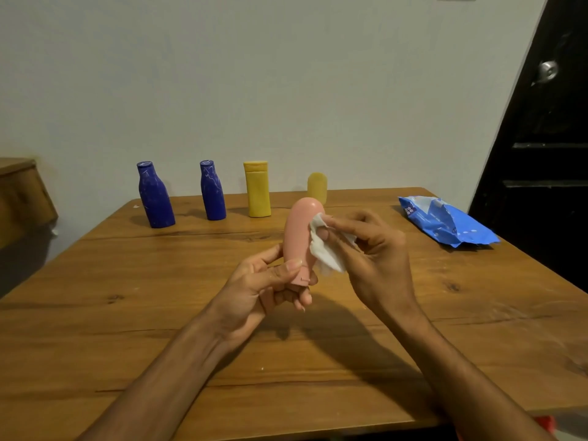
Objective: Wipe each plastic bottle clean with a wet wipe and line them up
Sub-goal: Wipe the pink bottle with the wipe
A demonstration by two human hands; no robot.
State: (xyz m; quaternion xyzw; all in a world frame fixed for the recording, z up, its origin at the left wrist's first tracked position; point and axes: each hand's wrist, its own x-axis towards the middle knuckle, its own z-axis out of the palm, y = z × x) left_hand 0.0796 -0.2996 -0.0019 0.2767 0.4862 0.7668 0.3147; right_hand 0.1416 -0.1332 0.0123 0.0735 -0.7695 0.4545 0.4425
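your left hand [270, 283] grips the pink bottle [297, 233] by its lower end above the tabletop [159, 313]; your right hand [377, 249] pinches the wet wipe [321, 251] against its right side. rotate the bottle as you rub.

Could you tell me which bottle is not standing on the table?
The pink bottle, which the left hand holds up by its lower end; the two blue bottles and two yellow bottles stand in a row on the table.

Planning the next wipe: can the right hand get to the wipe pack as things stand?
Probably yes: nothing stands between the right hand and the pack on its right, though the hand holds a wipe.
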